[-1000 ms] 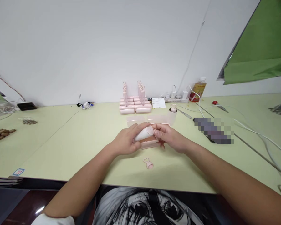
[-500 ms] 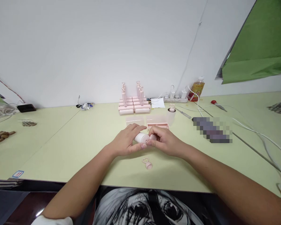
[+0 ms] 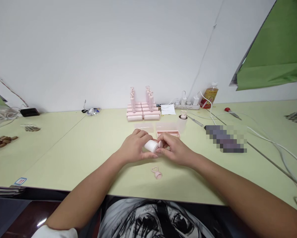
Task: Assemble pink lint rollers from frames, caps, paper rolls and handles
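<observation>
- A pink cap (image 3: 157, 174) with a heart loop is laid on the worktop (image 3: 64, 155), nearest the person.
- Beyond it, a white cylinder (image 3: 150, 145) is gripped by the left hand (image 3: 134, 146), its fingers wrapped over the top and its thumb along the near side; it is held tilted, one end toward the right hand.
- At that end, a small disc (image 3: 160, 143) is pinched by the right hand (image 3: 176, 148) between thumb and curled fingers; whether it is joined to the cylinder cannot be told.
- Just behind the hands, an open pink tray (image 3: 168, 133) is seen, backed by a clear cover (image 3: 166, 126).
- To its right, a second heart-looped cap (image 3: 183, 115) is held in the mouth of a cup (image 3: 182, 124).
- Farther back, pink cases (image 3: 143, 116) are stacked in two columns, with slim heart-topped tubes (image 3: 151, 101) stood upright on them.
- By the wall, a bottle (image 3: 209, 97) is placed beside a power strip (image 3: 187, 106).
</observation>
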The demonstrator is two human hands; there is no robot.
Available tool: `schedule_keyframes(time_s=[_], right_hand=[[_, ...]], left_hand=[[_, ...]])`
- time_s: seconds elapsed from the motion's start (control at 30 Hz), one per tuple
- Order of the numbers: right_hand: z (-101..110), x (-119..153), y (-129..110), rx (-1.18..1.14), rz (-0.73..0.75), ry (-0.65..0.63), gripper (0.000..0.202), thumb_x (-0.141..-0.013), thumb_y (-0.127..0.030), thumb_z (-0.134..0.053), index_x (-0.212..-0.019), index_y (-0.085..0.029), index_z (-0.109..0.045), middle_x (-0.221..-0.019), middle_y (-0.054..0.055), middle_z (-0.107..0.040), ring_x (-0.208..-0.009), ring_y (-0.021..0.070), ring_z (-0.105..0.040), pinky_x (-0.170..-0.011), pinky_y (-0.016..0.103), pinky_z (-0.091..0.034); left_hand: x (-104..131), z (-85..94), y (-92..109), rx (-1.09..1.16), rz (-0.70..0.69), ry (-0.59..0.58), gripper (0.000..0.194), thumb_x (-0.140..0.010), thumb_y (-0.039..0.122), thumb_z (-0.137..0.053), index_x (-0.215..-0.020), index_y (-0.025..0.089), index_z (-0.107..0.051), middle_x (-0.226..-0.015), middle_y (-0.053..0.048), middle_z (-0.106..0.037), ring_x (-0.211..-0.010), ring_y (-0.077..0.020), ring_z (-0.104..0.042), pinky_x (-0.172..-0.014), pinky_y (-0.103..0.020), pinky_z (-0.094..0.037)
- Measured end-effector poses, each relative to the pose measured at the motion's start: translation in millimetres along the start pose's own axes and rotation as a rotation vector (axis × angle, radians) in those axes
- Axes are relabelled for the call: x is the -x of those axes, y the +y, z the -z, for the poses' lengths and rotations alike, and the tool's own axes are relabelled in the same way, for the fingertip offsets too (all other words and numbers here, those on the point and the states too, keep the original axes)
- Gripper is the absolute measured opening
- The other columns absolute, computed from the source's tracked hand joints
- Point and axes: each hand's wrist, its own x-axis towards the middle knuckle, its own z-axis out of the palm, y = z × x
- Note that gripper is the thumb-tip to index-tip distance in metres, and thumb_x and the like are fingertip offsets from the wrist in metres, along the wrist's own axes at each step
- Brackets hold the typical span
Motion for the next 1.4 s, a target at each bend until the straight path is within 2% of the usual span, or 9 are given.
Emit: schedule_keyframes(time_s=[0.37, 0.67, 1.03, 1.17, 1.4], right_hand=[[-9, 2, 3, -0.023, 0.023, 0.109, 0.012, -0.085, -0.022, -0.058, -0.09, -0.022, -0.047, -0.083, 0.002, -0.053, -0.07, 0.0164, -0.051, -0.061, 0.029, -0.041], [-16, 3, 0, 0.022, 0.027, 0.187, 0.015, -0.084, -0.016, -0.057, -0.088, -0.022, -0.044, -0.082, 0.001, -0.053, -0.072, 0.0164, -0.053, -0.061, 0.028, -0.044], [-23, 4, 1, 0.057, 0.065, 0.247, 0.015, -0.084, -0.013, -0.055, -0.092, -0.022, -0.045, -0.084, 0.002, -0.053, -0.071, 0.016, -0.052, -0.061, 0.029, -0.044], [-24, 3, 1, 0.088, 0.109, 0.257, 0.013, -0.086, -0.014, -0.053, -0.096, -0.021, -0.047, -0.084, 0.003, -0.053, -0.072, 0.0174, -0.052, -0.062, 0.03, -0.044], [-16, -2, 7, 0.11, 0.171, 0.282, 0.021, -0.094, -0.025, -0.049, -0.115, -0.021, -0.05, -0.101, 0.008, -0.057, -0.083, 0.0196, -0.055, -0.069, 0.031, -0.047]], left_hand=[[0, -1.8, -3, -0.079, -0.031, 0.086, 0.063, -0.073, 0.073, -0.056, -0.107, 0.021, -0.062, -0.105, -0.01, -0.06, -0.098, -0.0278, -0.048, -0.084, -0.04, -0.042], [1, -0.9, -3, -0.159, 0.0, 0.096, 0.069, -0.072, 0.078, -0.048, -0.109, 0.021, -0.061, -0.108, -0.01, -0.06, -0.101, -0.0266, -0.048, -0.077, -0.036, -0.047], [1, 0.8, -2, -0.178, -0.001, 0.123, 0.069, -0.071, 0.079, -0.049, -0.106, 0.02, -0.061, -0.105, -0.009, -0.06, -0.099, -0.0253, -0.049, -0.075, -0.035, -0.046], [1, 2.4, 0, -0.165, 0.044, 0.094, 0.068, -0.071, 0.079, -0.048, -0.103, 0.021, -0.062, -0.104, -0.008, -0.061, -0.099, -0.0253, -0.05, -0.072, -0.033, -0.046], [-1, -3.1, -1, -0.104, 0.165, 0.102, 0.062, -0.078, 0.075, -0.045, -0.107, 0.022, -0.061, -0.1, -0.007, -0.064, -0.096, -0.025, -0.054, -0.073, -0.034, -0.045]])
